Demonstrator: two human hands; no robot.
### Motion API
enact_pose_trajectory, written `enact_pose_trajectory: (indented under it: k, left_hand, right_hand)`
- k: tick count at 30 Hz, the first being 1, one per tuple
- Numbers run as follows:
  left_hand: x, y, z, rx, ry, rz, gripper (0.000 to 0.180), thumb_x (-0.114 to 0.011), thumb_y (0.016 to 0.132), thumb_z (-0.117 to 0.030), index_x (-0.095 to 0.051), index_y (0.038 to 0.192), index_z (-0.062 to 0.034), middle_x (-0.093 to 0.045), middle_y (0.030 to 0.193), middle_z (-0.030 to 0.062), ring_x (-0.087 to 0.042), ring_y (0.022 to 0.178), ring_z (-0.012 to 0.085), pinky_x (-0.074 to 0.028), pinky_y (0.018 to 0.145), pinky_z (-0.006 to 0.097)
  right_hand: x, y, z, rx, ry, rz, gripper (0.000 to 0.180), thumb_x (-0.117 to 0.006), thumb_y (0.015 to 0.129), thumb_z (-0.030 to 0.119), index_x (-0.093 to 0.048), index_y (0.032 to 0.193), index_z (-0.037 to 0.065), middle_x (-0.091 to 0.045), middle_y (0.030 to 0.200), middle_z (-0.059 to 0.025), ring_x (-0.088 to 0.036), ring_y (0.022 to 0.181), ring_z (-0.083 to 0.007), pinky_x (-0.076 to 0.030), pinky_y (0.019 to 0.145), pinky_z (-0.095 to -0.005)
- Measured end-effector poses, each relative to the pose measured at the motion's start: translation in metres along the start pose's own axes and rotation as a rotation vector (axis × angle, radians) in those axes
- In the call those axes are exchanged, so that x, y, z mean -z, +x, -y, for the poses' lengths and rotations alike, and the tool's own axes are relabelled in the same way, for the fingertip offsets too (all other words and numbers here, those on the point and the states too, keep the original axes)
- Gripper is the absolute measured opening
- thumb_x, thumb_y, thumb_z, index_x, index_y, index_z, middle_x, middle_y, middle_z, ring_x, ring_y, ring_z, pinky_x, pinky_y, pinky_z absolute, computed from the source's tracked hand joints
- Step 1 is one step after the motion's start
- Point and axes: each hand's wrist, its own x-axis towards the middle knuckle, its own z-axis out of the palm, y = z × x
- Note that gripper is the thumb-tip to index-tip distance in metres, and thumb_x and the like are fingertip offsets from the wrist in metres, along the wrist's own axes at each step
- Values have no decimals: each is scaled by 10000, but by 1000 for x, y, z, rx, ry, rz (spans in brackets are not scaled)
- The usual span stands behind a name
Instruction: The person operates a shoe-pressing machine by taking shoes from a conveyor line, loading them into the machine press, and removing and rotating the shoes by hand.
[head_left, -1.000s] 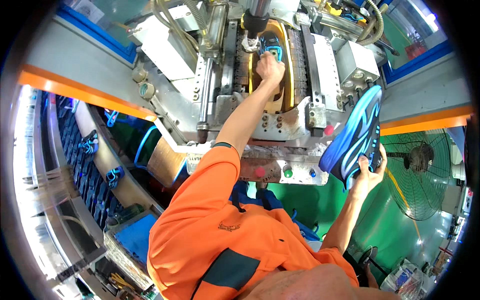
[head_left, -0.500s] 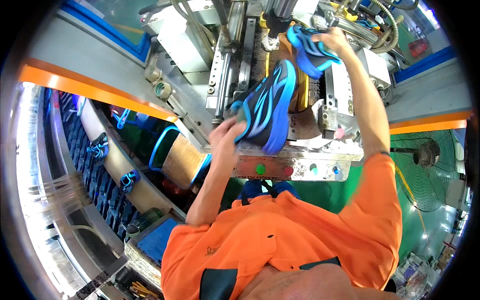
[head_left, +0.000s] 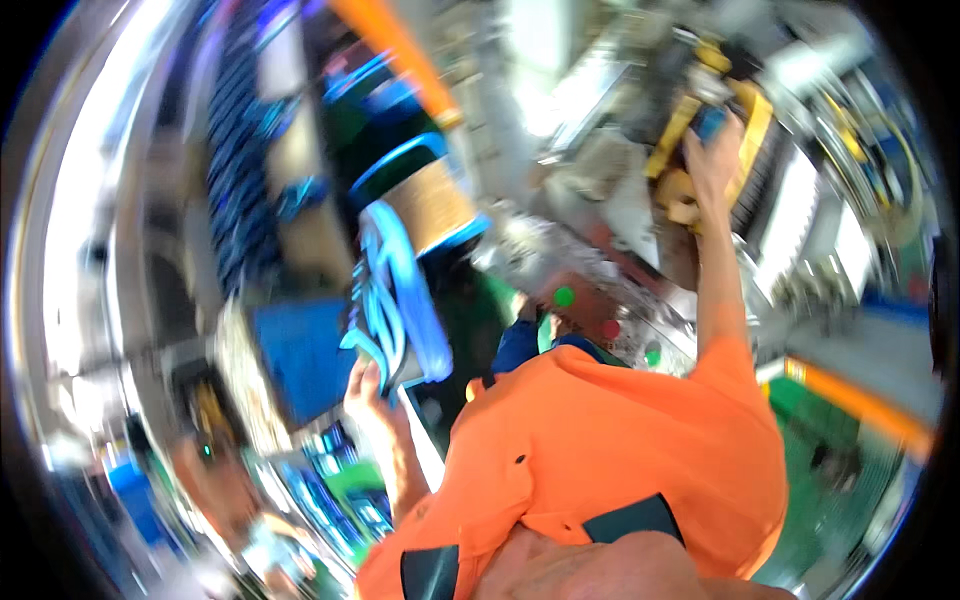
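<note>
My left hand (head_left: 370, 388) is closed on one end of a blue and black shoe upper (head_left: 412, 290), with light-blue bands. It hangs clear of the machine, beside a light-brown panel with a bright blue rim (head_left: 430, 205). My right arm reaches to the machine on the right. There, my right hand (head_left: 714, 160) is at a small dark-blue piece (head_left: 709, 123) between yellow machine parts (head_left: 750, 125). Blur hides how its fingers lie and what that blue piece belongs to.
A machine front panel with a green button (head_left: 564, 297) and a red button (head_left: 611, 329) faces me. Dark ridged conveyor (head_left: 240, 160) runs along the left, with small blue bundles (head_left: 300, 197) beside it. A blue-topped stand (head_left: 298, 350) is near my left hand. A fan (head_left: 840, 465) stands at right.
The view has swung to the left. My left hand has carried its shoe upper off the machine, leftward. My right hand stays at the machine, but the large upper it held no longer shows whole.
</note>
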Motion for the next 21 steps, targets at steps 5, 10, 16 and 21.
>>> enact_pose_trajectory:
  k: [5, 10, 16, 21]
  left_hand:
    - [35, -61, 22, 65, 282, -273, 364, -665, 767, -223, -635, 1070, -25, -636, 904, 48, -572, 816, 157, -430, 682, 300]
    - [86, -114, 86, 301, -318, -492, 216, -643, 795, -123, -661, 985, -23, -651, 907, 48, -598, 789, 153, -483, 675, 323]
    - [175, -170, 112, 218, -452, -906, 201, -655, 780, -141, -679, 943, -26, -663, 882, 78, -616, 796, 195, -502, 689, 380]
    - [293, -155, 126, 89, -274, -1235, 299, -696, 736, -121, -669, 977, 54, -659, 856, 89, -588, 733, 163, -478, 648, 288]
  right_hand:
    - [36, -167, 142, 358, 615, 386, 176, -600, 798, 13, -629, 970, 32, -644, 933, -121, -617, 861, -282, -497, 735, -324]
    - [-51, -274, 85, 480, 420, 677, 203, -541, 860, 104, -631, 1039, 71, -627, 991, -129, -591, 946, -326, -479, 809, -382]
    - [-27, -228, 165, 464, 592, 553, 201, -604, 836, 117, -647, 1004, 14, -599, 822, -129, -581, 700, -260, -467, 625, -331]
    - [-14, -209, 343, 589, 1073, 582, 157, -573, 868, -22, -617, 1016, -45, -620, 992, -159, -624, 839, -231, -522, 769, -321]
